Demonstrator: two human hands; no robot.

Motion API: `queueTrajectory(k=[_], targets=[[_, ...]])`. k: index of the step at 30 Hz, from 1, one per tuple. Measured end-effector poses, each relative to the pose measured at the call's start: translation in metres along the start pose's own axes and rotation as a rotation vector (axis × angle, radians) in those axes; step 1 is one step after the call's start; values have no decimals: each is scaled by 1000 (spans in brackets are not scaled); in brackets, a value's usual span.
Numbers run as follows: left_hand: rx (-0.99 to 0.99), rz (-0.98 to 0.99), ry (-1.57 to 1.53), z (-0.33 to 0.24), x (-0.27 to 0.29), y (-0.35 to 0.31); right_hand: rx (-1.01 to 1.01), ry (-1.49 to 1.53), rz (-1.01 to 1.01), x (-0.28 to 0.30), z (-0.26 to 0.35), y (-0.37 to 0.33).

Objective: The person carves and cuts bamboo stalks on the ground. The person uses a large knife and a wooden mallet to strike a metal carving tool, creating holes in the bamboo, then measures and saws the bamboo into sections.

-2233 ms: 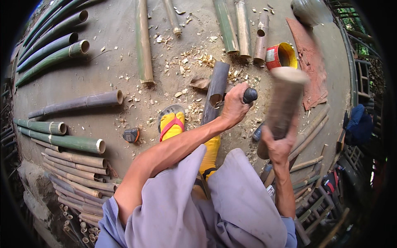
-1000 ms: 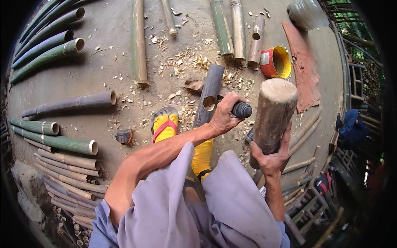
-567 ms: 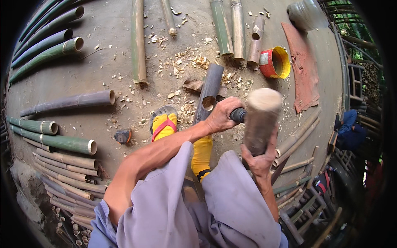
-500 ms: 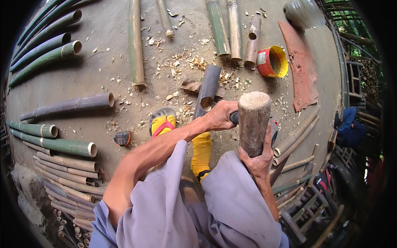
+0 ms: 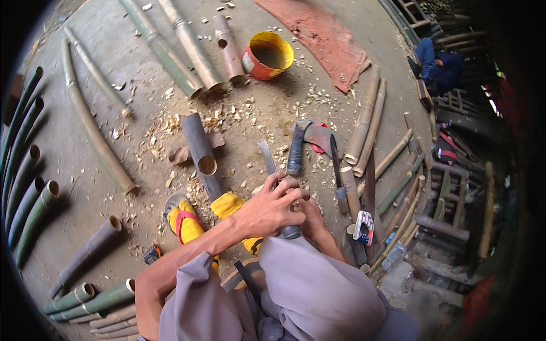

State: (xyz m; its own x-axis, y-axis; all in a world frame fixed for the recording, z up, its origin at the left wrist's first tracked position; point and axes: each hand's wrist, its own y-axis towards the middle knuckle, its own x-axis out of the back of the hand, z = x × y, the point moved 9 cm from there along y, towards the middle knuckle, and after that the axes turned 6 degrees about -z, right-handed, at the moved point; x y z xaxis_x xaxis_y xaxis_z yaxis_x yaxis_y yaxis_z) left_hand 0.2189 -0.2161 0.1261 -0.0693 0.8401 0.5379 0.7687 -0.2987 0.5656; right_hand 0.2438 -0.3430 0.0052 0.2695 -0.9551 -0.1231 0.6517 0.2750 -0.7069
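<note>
A chisel [image 5: 268, 159] slants across my lap, its flat metal blade pointing away and the butt of its dark handle showing near my knee. My left hand [image 5: 268, 209] is closed around it. My right hand [image 5: 311, 217] meets the left at the handle, closed against the chisel; its fingers are partly hidden. Beyond them lies a short dark bamboo piece [image 5: 199, 142] with a scooped notch, its near end against my foot in a yellow sock [image 5: 228, 206]. A tool with a dark wrapped handle [image 5: 295, 150] lies beside my other sandal [image 5: 318, 136].
Right of my hands lie a knife [image 5: 338, 179] and bamboo poles [image 5: 364, 125]. Ahead stand a red-yellow bucket [image 5: 268, 55] and a red sheet [image 5: 318, 37]. Wood chips cover the ground. More bamboo [image 5: 94, 247] lies left. A person in blue [image 5: 438, 65] sits far right.
The wooden mallet has left my right hand and is no longer plainly in view. Both hands have come together on the chisel. The view has swung to the right.
</note>
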Motion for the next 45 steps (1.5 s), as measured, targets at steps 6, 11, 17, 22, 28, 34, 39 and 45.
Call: queueTrajectory(k=[6, 11, 17, 22, 28, 34, 39, 45], targets=[[86, 80, 41, 1, -30, -12, 3, 215, 114, -15, 6, 31], [593, -206, 2, 61, 16, -62, 427, -452, -496, 81, 49, 95], [1183, -883, 55, 107, 81, -208, 615, -1241, -798, 156, 71, 150], [1360, -964, 197, 88, 99, -308, 249, -1342, -835, 152, 70, 155], [1435, -1000, 142, 81, 92, -315, 902, -1002, -660, 71, 101, 147], [1407, -930, -41, 96, 62, -283, 987, -905, -278, -118, 132, 220], [1377, -900, -81, 104, 56, -280, 1020, -1119, -337, -192, 138, 283], [1380, -919, -96, 108, 63, -298, 926, -1230, -308, -184, 133, 305]])
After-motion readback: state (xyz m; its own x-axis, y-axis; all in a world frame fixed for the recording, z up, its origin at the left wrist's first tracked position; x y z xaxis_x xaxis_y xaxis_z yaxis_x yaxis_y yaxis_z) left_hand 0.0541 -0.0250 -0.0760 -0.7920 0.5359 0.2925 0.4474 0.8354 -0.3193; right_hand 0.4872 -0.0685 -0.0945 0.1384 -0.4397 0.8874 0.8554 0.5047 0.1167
